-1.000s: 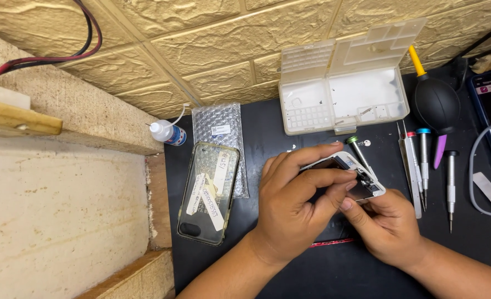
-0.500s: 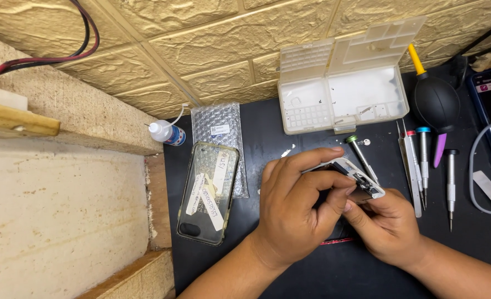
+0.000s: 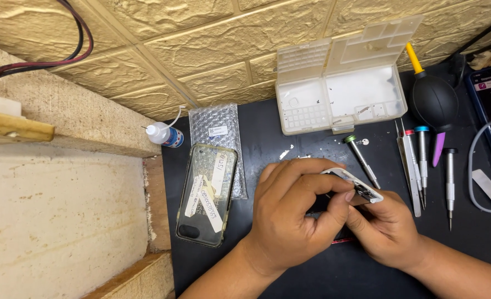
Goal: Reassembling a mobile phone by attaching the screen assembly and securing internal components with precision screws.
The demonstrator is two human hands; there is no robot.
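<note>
White-edged phone part (image 3: 362, 188), probably a frame, pinched by left hand (image 3: 295, 216) and right hand (image 3: 386, 230).

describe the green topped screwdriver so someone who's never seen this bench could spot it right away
Start at the open white plastic parts box standing against the yellow stone-pattern wall. Just below the box's front edge, on the black mat, lies the green-capped screwdriver, slanting down toward the right hand. It lies alone, apart from the row of tools further right, whose caps are red, blue or black.
</note>
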